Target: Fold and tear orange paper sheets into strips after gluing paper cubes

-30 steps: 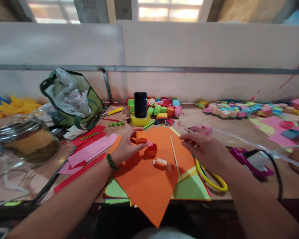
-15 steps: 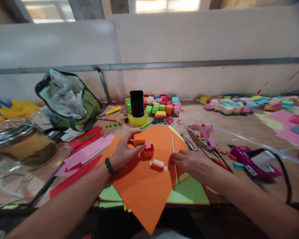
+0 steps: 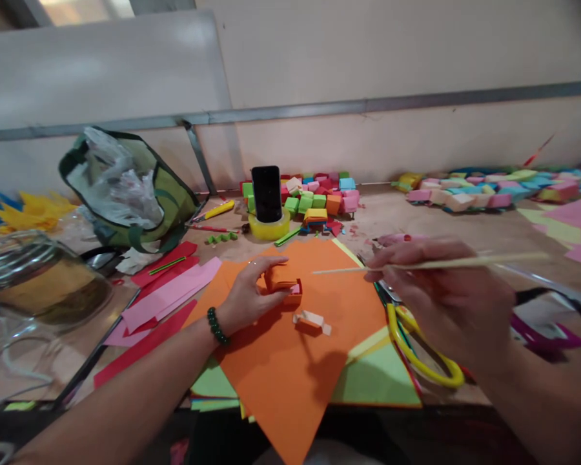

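My left hand (image 3: 249, 294), a green bead bracelet at its wrist, is closed on a small folded orange paper box (image 3: 294, 297). Its thumb presses the near side, and a bit of pink shows inside. Raised above the table, my right hand (image 3: 445, 300) grips a thin wooden stick (image 3: 336, 271) whose narrow tip points left toward the box. A small pale folded paper piece (image 3: 312, 319) lies just right of the box. Under all of these spreads a large orange paper sheet (image 3: 275, 368).
Yellow-handled scissors (image 3: 452, 378) lie below my right hand. A phone (image 3: 266, 194) stands in a yellow tape roll (image 3: 270, 227), with coloured paper blocks (image 3: 305, 203) behind. At left are a glass jar (image 3: 43, 278), a green bag (image 3: 174, 200) and pink paper strips (image 3: 174, 290).
My right hand has lifted the stick from the orange sheet and swung it up and right, nearly level. My left fingers have shifted on the orange box, and the view has tilted down slightly.
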### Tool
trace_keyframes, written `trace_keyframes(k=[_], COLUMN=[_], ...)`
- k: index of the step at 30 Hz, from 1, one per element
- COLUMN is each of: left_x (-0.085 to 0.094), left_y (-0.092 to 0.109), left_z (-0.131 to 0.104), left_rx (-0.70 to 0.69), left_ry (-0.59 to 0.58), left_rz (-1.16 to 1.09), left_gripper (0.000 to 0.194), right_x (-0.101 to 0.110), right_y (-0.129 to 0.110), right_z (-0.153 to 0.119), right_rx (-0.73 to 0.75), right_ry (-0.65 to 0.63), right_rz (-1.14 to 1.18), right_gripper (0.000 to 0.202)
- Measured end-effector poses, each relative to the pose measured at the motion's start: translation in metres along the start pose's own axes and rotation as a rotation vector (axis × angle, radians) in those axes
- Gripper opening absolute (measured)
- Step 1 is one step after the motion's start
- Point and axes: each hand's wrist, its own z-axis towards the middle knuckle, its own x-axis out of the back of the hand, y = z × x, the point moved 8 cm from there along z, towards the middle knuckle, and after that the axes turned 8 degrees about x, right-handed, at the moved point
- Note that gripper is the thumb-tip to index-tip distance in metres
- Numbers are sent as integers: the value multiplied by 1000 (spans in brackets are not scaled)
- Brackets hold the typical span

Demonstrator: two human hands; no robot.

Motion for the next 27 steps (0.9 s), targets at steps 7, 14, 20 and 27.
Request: trace_keyframes(k=[7, 14, 20, 27], left_x=[-2, -3, -7, -10], left_y=[5, 4, 6, 7], left_z=[1, 2, 0, 0], left_rx=[-35, 1, -44, -47], left_ry=[8, 0, -8, -18], left_rz=[45, 51, 91, 131], left_gripper=[43, 45, 42, 47], right_x=[-38, -42, -61, -65], right_y=[16, 36, 49, 43], right_z=[25, 24, 20, 17], right_rx=[-142, -234, -318, -250], right_ry=[-79, -32, -37, -108], right_rz=[163, 317, 447, 317], right_gripper=[5, 5, 8, 8])
